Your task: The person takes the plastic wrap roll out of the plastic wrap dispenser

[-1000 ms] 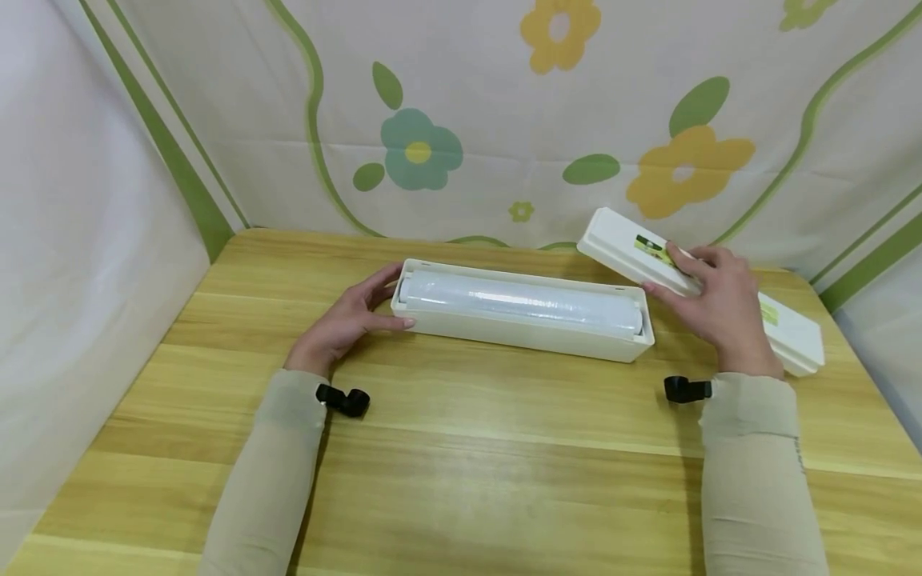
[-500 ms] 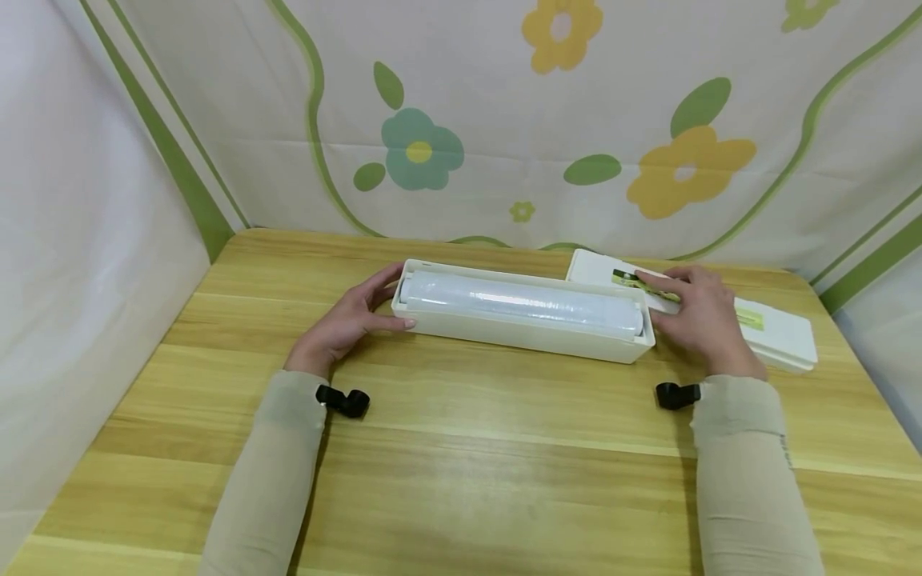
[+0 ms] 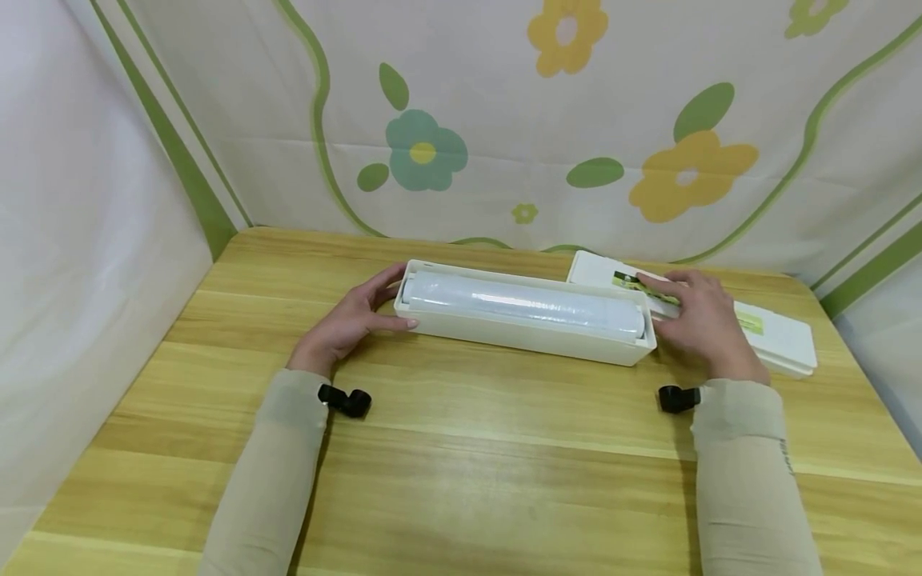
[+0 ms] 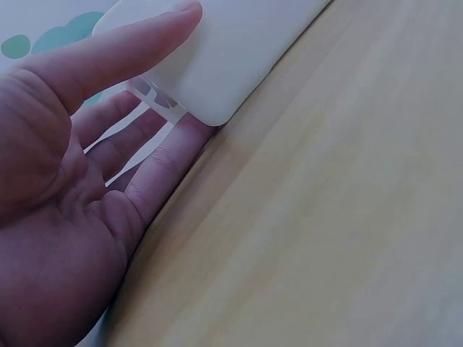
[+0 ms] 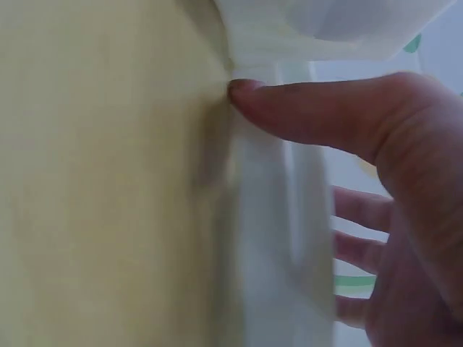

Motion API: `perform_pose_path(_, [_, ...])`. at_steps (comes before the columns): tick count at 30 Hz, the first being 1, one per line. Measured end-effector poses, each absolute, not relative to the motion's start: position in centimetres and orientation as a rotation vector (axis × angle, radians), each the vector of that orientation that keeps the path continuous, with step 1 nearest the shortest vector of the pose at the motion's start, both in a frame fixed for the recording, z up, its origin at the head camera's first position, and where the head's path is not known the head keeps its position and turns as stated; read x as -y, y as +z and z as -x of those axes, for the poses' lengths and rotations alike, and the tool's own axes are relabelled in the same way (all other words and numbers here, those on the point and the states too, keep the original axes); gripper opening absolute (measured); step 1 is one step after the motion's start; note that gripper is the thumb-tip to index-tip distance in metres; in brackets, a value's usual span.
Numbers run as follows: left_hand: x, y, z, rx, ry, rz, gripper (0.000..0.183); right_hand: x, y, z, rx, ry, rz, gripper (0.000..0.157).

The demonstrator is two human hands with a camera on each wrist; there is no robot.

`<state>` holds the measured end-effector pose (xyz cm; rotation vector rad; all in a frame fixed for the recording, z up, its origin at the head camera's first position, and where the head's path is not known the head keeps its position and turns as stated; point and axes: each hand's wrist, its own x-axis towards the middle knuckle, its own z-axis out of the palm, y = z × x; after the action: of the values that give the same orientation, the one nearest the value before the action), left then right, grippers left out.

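A long white plastic box [image 3: 519,339] lies across the table, its top uncovered, with a shiny roll of cling film [image 3: 515,302] inside. My left hand [image 3: 347,324] holds the box's left end. In the left wrist view, its thumb presses the front wall [image 4: 224,61] while the fingers reach round the end. Beyond the box's right end, a white lid [image 3: 781,336] with green labels lies aslant on the table. My right hand [image 3: 702,324] grips the lid around its middle. The right wrist view has the thumb along the lid's side [image 5: 264,210], close to the box.
The pale wooden table [image 3: 461,480] stretches in front of both hands. A white curtain [image 3: 497,104] with flowers hangs along the table's back edge, right behind the lid. More white cloth [image 3: 94,240] hangs on the left side.
The right hand has lowered the raised left end of the lid, which now lies flat on the table. The left hand and the box have stayed in place.
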<state>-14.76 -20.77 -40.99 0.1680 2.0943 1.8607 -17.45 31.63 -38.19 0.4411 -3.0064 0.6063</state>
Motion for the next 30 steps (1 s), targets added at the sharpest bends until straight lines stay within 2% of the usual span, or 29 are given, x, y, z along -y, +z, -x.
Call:
perform_pose_path(4, [20.7,-40.9,14.8,-2.096,1.861,-0.17,0.1,-31.2,-36.4,17.2,3.03,0.617,-0.435,0.074])
perform_pose_path(7, [20.7,-40.9,14.8,-2.099,1.86,-0.174,0.101,-30.4,-35.0,16.6,2.988,0.639,-0.398,0.071])
perform_pose_path(14, [20.8,-41.1,15.0,-2.096,1.863,-0.175,0.099,-28.0,-33.3,15.6,2.775,0.683,-0.452,0.05])
perform_pose_path(25, [20.8,-41.2,14.8,-2.094,1.857,-0.16,0.101,-24.7,-32.6,14.8,2.741,0.665,-0.703,0.03])
perform_pose_path(30, [20.7,-41.1,14.8,-2.093,1.865,-0.166,0.1,-23.6,-32.7,14.7,2.796,0.68,-0.791,0.03])
